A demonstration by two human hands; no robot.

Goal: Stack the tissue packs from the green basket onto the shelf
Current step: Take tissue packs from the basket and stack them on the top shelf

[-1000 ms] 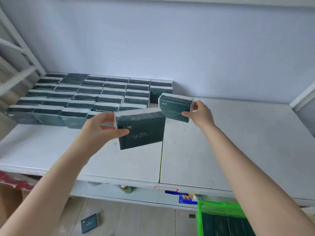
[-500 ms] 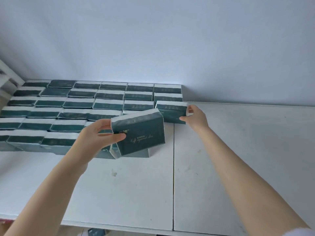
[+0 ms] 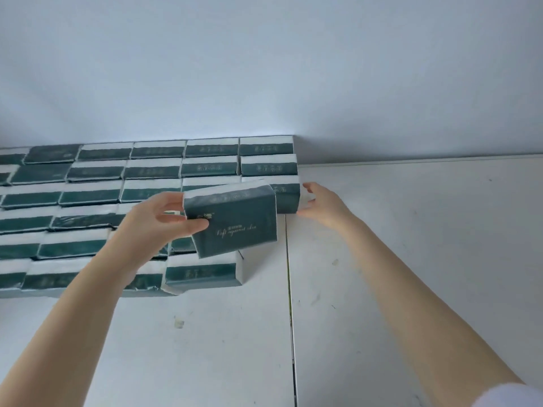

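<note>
The left hand (image 3: pixel 164 218) pinches a tissue pack (image 3: pixel 235 221), likely light and squashy and best held by its short end, above the rows on the shelf (image 3: pixel 411 259), while the right hand (image 3: pixel 323 207) hangs open, fingers spread, just beside the end pack (image 3: pixel 286 198).

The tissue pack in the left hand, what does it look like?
The pack is a dark green rectangular block in shiny wrap, with a white strip along its top and pale script on its broad face. The left hand grips its left end, thumb on the front. It hangs slightly tilted over the shelved packs.
</note>
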